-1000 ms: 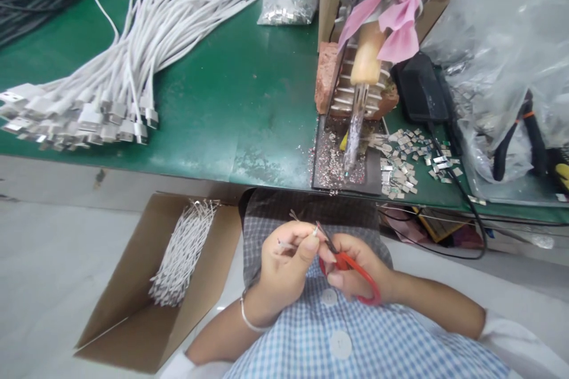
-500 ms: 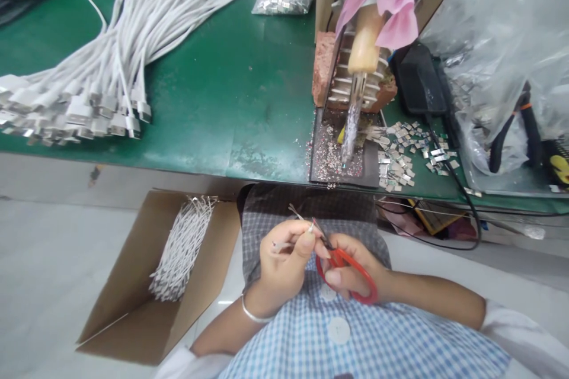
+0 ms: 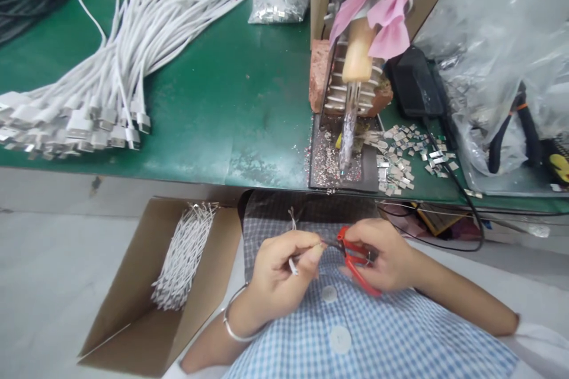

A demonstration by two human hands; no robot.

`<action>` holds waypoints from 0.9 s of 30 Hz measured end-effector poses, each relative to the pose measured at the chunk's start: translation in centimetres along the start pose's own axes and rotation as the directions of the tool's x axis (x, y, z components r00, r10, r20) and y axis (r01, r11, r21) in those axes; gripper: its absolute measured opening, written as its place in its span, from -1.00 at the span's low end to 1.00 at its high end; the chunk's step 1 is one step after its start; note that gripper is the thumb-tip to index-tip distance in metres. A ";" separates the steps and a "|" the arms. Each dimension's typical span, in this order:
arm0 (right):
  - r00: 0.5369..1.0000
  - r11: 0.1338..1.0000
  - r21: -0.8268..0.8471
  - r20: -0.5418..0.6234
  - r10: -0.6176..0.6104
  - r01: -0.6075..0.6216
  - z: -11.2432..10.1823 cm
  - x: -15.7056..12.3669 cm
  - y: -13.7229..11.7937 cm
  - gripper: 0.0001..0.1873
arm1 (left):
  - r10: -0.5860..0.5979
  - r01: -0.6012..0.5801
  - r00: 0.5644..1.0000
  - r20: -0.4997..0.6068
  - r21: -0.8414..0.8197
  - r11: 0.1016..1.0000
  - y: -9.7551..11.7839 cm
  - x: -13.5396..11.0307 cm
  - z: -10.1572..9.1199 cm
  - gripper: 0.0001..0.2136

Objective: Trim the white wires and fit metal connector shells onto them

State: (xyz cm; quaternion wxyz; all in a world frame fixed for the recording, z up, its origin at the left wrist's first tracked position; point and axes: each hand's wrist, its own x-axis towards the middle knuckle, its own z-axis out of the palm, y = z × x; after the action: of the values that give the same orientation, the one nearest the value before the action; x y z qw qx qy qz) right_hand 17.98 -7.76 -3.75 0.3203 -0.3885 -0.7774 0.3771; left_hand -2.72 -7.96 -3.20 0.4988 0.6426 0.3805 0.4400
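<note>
Pinching a thin white cable (image 3: 293, 267) in the left hand (image 3: 279, 278), with thumb and forefinger pressed together at the tips and the other fingers curled in. Gripping red-handled scissors (image 3: 355, 271) in the right hand (image 3: 387, 257), with dark blades aimed at the left fingertips, touching or just beside them. Cannot tell the gap between the blades. Working in front of the worktop (image 3: 262, 95), near the middle of its near edge, above a blue checked apron (image 3: 395, 337). Showing on the cable a slim, plain white length, with a blunt white end poking out beneath the forefinger and fine pale strands splitting apart above the knuckles. Too small to make out at the pinch itself, beyond a pale tip. Near the left end of the worktop, having a fanned bundle of white USB cables (image 3: 127, 59), plugs toward the near edge. Right of the middle, facing a soldering iron (image 3: 358, 59) tilted down toward the near edge, beside scattered small metal connectors (image 3: 398, 173). To the left, below the near edge, having a cardboard box (image 3: 212, 263) with thin white cables (image 3: 184, 257) bunched inside
</note>
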 end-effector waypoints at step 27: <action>0.996 0.989 -0.119 -0.006 -0.090 0.089 -0.1 -0.4 0.7 -0.85 | -0.092 0.090 0.996 -0.022 -0.069 0.993 0.3 -0.3 -0.1 -0.84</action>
State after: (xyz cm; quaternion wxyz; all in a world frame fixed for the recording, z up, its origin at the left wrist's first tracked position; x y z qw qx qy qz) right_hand 18.53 -7.74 -4.32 0.3177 -0.3739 -0.8132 0.3131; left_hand -2.88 -8.24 -2.97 0.5352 0.6015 0.4005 0.4375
